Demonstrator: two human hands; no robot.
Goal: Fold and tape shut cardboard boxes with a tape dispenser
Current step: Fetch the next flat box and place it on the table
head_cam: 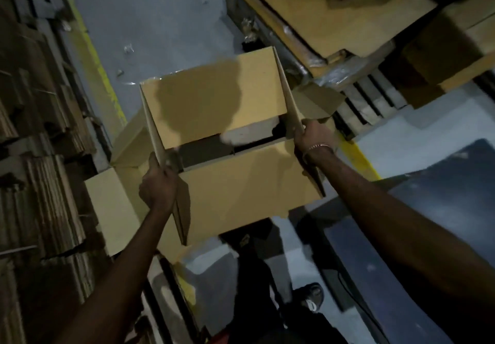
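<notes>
Cardboard box (219, 161) held up in front of the person, above the grey floor (160, 17), roughly mid-view. Its open face points up toward the camera. Two wide flaps are folded in over the opening: far flap (214, 105) and near flap (241, 183), w/ a dark gap left between them running left-right. Box long axis also runs approx left-right, tilted a bit so the right end sits farther up in view. Two end flaps stand up edge-on, one at each side.

Left hand (158, 185) grips the left end flap (156, 143) near its base, thumb up along the outer face, fingers curled round the inner side. Right hand (312, 136) grips the right end flap (290, 102) at its near end; fingers wrap over the edge, exact spread can't be made out. Thin bracelet (318, 147) on the right wrist.

Left edge: tall stack of flat cardboard sheets (34, 156). Top right: pallet (369, 100) carrying more boxes (334, 17). Yellow floor line (91, 49) runs past the box. Shoe (312, 297) visible below. View dim and somewhat blurred.
</notes>
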